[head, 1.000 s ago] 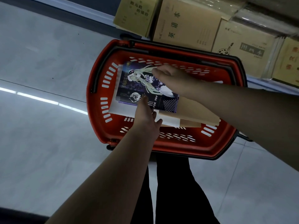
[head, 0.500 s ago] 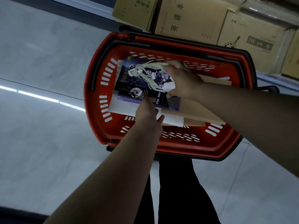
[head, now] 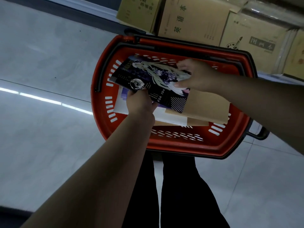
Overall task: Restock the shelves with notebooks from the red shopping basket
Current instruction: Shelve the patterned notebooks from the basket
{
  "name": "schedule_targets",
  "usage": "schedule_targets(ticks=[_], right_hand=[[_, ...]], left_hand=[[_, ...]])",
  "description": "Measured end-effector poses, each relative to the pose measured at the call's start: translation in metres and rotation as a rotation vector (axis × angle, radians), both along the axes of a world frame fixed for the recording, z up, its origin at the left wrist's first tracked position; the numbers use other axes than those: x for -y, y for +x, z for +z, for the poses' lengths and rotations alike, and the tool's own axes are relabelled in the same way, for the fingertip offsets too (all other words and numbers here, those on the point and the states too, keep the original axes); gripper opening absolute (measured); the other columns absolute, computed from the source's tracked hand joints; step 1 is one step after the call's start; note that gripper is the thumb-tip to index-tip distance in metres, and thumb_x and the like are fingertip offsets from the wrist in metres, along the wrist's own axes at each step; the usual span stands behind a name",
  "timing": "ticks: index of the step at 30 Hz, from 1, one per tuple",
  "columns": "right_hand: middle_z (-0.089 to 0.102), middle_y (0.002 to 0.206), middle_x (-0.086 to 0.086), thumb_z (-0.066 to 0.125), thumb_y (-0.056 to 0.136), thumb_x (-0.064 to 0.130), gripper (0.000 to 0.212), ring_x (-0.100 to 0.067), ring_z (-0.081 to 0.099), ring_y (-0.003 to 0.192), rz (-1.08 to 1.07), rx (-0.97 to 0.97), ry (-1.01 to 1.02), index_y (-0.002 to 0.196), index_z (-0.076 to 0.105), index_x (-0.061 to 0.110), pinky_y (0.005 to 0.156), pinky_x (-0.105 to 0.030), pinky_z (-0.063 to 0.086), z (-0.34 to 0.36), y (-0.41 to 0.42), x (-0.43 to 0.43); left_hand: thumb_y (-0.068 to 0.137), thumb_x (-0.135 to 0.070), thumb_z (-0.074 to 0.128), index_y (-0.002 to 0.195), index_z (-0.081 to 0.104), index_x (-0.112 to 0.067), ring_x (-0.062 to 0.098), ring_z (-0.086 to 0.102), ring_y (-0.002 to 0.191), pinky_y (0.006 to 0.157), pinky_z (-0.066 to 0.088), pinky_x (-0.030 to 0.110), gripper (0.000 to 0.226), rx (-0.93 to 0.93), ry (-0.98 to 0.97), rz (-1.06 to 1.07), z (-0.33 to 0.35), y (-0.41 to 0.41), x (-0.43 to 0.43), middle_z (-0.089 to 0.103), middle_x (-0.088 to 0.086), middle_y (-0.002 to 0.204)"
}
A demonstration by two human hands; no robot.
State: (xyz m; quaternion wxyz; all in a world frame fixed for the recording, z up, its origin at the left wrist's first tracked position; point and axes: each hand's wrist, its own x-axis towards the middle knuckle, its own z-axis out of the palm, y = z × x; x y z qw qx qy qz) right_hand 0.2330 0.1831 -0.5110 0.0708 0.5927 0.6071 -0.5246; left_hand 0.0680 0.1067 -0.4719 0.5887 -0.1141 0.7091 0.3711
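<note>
Pale tiled floor carries the red plastic shopping basket. Both hands, left hand and right hand, grip the dark illustrated notebook above it; brown paper notebooks remain inside, so restocking looks unfinished.

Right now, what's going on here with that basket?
A person is leaning over a red shopping basket on the floor. Both hands grip a dark illustrated notebook: the left hand at its near edge, the right hand at its far end. Brown and white notebooks lie underneath in the basket.

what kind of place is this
Probably a stationery shop aisle: a red shopping basket of notebooks sits on the tiled floor, beside wrapped packs of exercise books on a low shelf.
</note>
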Motion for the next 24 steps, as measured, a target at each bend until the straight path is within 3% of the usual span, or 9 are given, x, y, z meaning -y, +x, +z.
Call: schedule_targets(ticks=[3,6,8,10,14,16,19,22,24], right_hand=[[0.042,0.148,-0.012,0.072,0.086,0.02,0.068,-0.018,0.041,0.135,-0.223,-0.052,-0.03,0.144,0.039,0.009,0.098,-0.02,0.034,0.02,-0.004,0.009],[0.051,0.141,-0.012,0.066,0.092,0.019,0.057,-0.015,0.053,0.116,-0.401,-0.073,-0.014,0.142,0.043,0.008,0.083,-0.017,0.043,0.041,-0.009,0.02],[0.053,0.138,-0.01,0.062,0.094,0.019,0.05,-0.014,0.053,0.118,-0.464,-0.071,0.043,0.14,0.047,0.008,0.087,-0.018,0.042,0.056,-0.013,0.024],[0.059,0.131,-0.003,0.059,0.096,0.02,0.043,-0.013,0.054,0.118,-0.532,-0.084,0.085,0.137,0.053,0.01,0.087,-0.016,0.042,0.074,-0.017,0.029],[0.06,0.105,0.014,0.051,0.1,0.014,0.033,0.005,0.056,0.089,-0.61,-0.168,0.117,0.132,0.058,0.017,0.064,0.002,0.041,0.107,-0.024,0.041],[0.058,0.114,0.013,0.049,0.101,0.012,0.036,0.01,0.054,0.096,-0.647,-0.202,0.14,0.135,0.055,0.018,0.074,0.0,0.042,0.123,-0.026,0.046],[0.058,0.126,0.01,0.047,0.101,0.01,0.039,-0.002,0.053,0.117,-0.708,-0.228,0.173,0.139,0.053,0.018,0.09,-0.012,0.044,0.141,-0.029,0.05],[0.057,0.136,0.0,0.048,0.1,0.01,0.042,-0.011,0.051,0.126,-0.767,-0.258,0.193,0.141,0.051,0.02,0.094,-0.021,0.046,0.159,-0.029,0.052],[0.053,0.141,-0.001,0.048,0.1,0.009,0.045,-0.012,0.049,0.129,-0.812,-0.278,0.204,0.144,0.047,0.019,0.09,-0.017,0.046,0.172,-0.03,0.053]], left_hand=[[0.099,-0.006,0.049,0.13,0.056,-0.021,0.022,0.069,0.103,0.076,0.061,0.035,0.035,-0.061,0.055,-0.019,0.015,-0.003,0.007,0.07,0.006,0.116],[0.1,-0.011,0.048,0.135,0.052,-0.032,0.022,0.067,0.107,0.082,0.06,0.041,0.041,-0.16,0.153,-0.084,0.028,-0.008,0.012,0.068,-0.001,0.122],[0.101,-0.015,0.049,0.136,0.051,-0.042,0.022,0.066,0.111,0.089,0.057,0.045,0.044,-0.191,0.18,-0.119,0.04,-0.012,0.013,0.066,-0.003,0.126],[0.103,-0.017,0.047,0.137,0.05,-0.045,0.02,0.065,0.112,0.088,0.057,0.043,0.044,-0.217,0.209,-0.16,0.054,-0.015,0.012,0.064,-0.004,0.129],[0.105,-0.016,0.042,0.143,0.046,-0.037,0.009,0.065,0.103,0.075,0.058,0.025,0.044,-0.239,0.297,-0.236,0.081,-0.02,0.004,0.065,-0.007,0.124],[0.105,-0.011,0.039,0.145,0.046,-0.03,0.008,0.065,0.105,0.079,0.057,0.021,0.044,-0.241,0.346,-0.3,0.096,-0.024,-0.003,0.065,-0.006,0.124],[0.104,-0.011,0.037,0.145,0.046,-0.03,0.016,0.061,0.118,0.1,0.051,0.04,0.046,-0.242,0.41,-0.374,0.115,-0.031,-0.012,0.062,-0.002,0.132],[0.103,-0.011,0.036,0.144,0.048,-0.03,0.016,0.063,0.115,0.1,0.051,0.044,0.047,-0.239,0.468,-0.433,0.133,-0.037,-0.02,0.064,-0.003,0.13],[0.103,-0.009,0.036,0.144,0.048,-0.029,0.017,0.062,0.118,0.102,0.05,0.044,0.047,-0.238,0.511,-0.448,0.146,-0.04,-0.024,0.063,-0.001,0.132]])
